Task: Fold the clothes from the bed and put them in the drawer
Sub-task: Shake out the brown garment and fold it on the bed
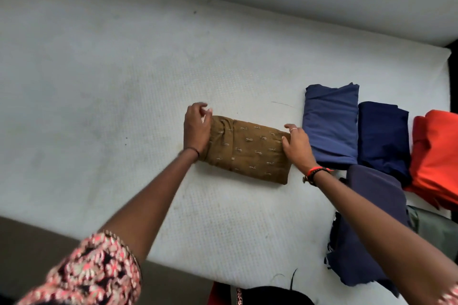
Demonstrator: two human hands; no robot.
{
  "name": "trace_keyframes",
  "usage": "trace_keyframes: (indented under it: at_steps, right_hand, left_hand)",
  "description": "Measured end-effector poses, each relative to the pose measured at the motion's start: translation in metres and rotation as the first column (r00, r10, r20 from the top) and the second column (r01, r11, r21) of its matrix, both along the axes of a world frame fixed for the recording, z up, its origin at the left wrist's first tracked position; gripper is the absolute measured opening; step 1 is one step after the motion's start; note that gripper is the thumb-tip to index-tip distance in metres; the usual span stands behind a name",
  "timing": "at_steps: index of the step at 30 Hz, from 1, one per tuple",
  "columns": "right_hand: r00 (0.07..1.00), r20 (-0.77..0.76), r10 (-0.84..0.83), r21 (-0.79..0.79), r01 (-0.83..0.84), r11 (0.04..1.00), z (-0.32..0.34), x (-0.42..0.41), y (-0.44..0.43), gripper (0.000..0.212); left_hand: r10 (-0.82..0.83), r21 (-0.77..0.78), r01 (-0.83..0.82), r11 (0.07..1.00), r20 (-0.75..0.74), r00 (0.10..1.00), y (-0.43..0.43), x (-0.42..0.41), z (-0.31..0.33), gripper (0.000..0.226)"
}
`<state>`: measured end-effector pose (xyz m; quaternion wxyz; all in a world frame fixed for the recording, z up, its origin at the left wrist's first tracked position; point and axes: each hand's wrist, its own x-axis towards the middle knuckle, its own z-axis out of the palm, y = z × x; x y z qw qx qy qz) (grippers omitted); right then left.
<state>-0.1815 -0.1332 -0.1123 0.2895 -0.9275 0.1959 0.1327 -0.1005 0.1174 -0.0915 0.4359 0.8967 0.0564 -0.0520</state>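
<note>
The folded brown garment (247, 150) lies on the bed (124, 82), long axis running hand to hand; the left hand (197, 129) rests on its left end, fingers loosely curled, empty; the right hand (296, 146) presses its right end, fingers straight.
</note>
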Motion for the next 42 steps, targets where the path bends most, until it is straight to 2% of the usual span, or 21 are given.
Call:
trace_keyframes:
  at_steps: [1, 2, 4, 6, 7, 8, 11, 12, 13, 14, 17, 19, 23, 26, 29, 33, 35, 37, 40, 42]
  right_hand:
    - [0.997, 0.059, 0.050, -0.065, -0.046, 0.997, 0.000, -0.002, 0.003, 0.040]
    - [0.989, 0.098, 0.107, -0.103, -0.097, 0.990, -0.001, -0.001, 0.006, 0.039]
    - [0.971, 0.095, 0.220, -0.095, -0.211, 0.973, 0.000, 0.002, 0.014, 0.039]
    - [0.952, 0.050, 0.303, -0.065, -0.300, 0.952, -0.002, 0.008, 0.020, 0.044]
    - [0.943, 0.018, 0.331, -0.059, -0.330, 0.942, -0.004, 0.013, 0.021, 0.049]
    - [0.937, -0.023, 0.350, -0.057, -0.350, 0.935, -0.005, 0.018, 0.024, 0.055]
    - [0.914, -0.184, 0.363, -0.080, -0.382, 0.921, -0.011, 0.031, 0.027, 0.073]
    - [0.904, -0.226, 0.363, -0.092, -0.391, 0.916, -0.013, 0.036, 0.026, 0.077]
    - [0.896, -0.259, 0.361, -0.095, -0.396, 0.913, -0.015, 0.040, 0.025, 0.080]
    - [0.890, -0.283, 0.357, -0.090, -0.396, 0.914, -0.016, 0.043, 0.024, 0.083]
    - [0.886, -0.319, 0.337, -0.064, -0.375, 0.925, -0.019, 0.052, 0.020, 0.088]
    - [0.881, -0.350, 0.317, -0.012, -0.343, 0.939, -0.019, 0.055, 0.017, 0.083]
    - [0.884, -0.416, 0.211, 0.293, -0.090, 0.952, -0.018, 0.047, 0.011, 0.076]
    - [0.901, -0.417, 0.123, 0.401, 0.061, 0.914, -0.025, 0.030, 0.009, 0.074]
    - [0.898, -0.436, 0.049, 0.588, 0.244, 0.771, -0.028, 0.014, 0.009, 0.072]
    - [0.868, -0.492, 0.059, 0.741, 0.383, 0.551, -0.005, -0.005, -0.004, 0.049]
    - [0.852, -0.519, 0.069, 0.772, 0.433, 0.465, 0.008, -0.015, -0.017, 0.057]
    - [0.853, -0.522, 0.017, 0.800, 0.482, 0.359, 0.021, -0.027, -0.033, 0.076]
    - [0.834, -0.545, -0.083, 0.825, 0.551, 0.123, 0.039, -0.043, -0.054, 0.086]
    - [0.783, -0.605, -0.141, 0.792, 0.610, -0.012, 0.052, -0.052, -0.070, 0.093]
  left_hand:
    - [0.175, -0.091, -0.173, 0.981, 0.019, 0.984, -0.004, -0.018, 0.001, 0.015]
    - [0.351, -0.166, -0.347, 0.923, -0.009, 0.936, -0.008, -0.036, -0.001, 0.012]
    - [0.635, -0.269, -0.656, 0.706, -0.170, 0.753, -0.014, -0.073, -0.014, 0.014]
    - [0.758, -0.231, -0.831, 0.506, -0.341, 0.556, -0.022, -0.105, -0.029, 0.028]
    - [0.760, -0.192, -0.867, 0.459, -0.420, 0.496, -0.028, -0.118, -0.033, 0.035]
    - [0.714, -0.181, -0.874, 0.450, -0.515, 0.474, -0.035, -0.129, -0.033, 0.041]
    - [0.320, -0.342, -0.768, 0.541, -0.761, 0.564, -0.054, -0.148, -0.038, 0.031]
    - [0.206, -0.395, -0.724, 0.565, -0.782, 0.588, -0.058, -0.148, -0.039, 0.025]
    - [0.153, -0.428, -0.697, 0.576, -0.781, 0.606, -0.061, -0.146, -0.043, 0.031]
    - [0.151, -0.448, -0.702, 0.553, -0.775, 0.613, -0.063, -0.141, -0.045, 0.040]
    - [0.190, -0.494, -0.770, 0.405, -0.778, 0.599, -0.066, -0.121, -0.043, 0.052]
    - [0.168, -0.513, -0.779, 0.360, -0.786, 0.595, -0.062, -0.110, -0.043, 0.056]
    - [0.083, -0.564, -0.726, 0.394, -0.765, 0.639, -0.052, -0.093, -0.035, 0.042]
    - [0.042, -0.617, -0.655, 0.437, -0.713, 0.700, -0.051, -0.085, -0.024, 0.033]
    - [-0.095, -0.667, -0.646, 0.370, -0.719, 0.688, -0.050, -0.080, -0.014, 0.038]
    - [-0.254, -0.673, -0.652, 0.349, -0.738, 0.626, -0.056, -0.070, 0.003, 0.047]
    - [-0.328, -0.675, -0.648, 0.352, -0.738, 0.590, -0.062, -0.065, 0.011, 0.047]
    - [-0.395, -0.674, -0.644, 0.362, -0.737, 0.549, -0.071, -0.058, 0.020, 0.050]
    - [-0.484, -0.663, -0.636, 0.396, -0.739, 0.469, -0.090, -0.047, 0.032, 0.056]
    - [-0.549, -0.663, -0.612, 0.431, -0.731, 0.406, -0.108, -0.039, 0.037, 0.059]
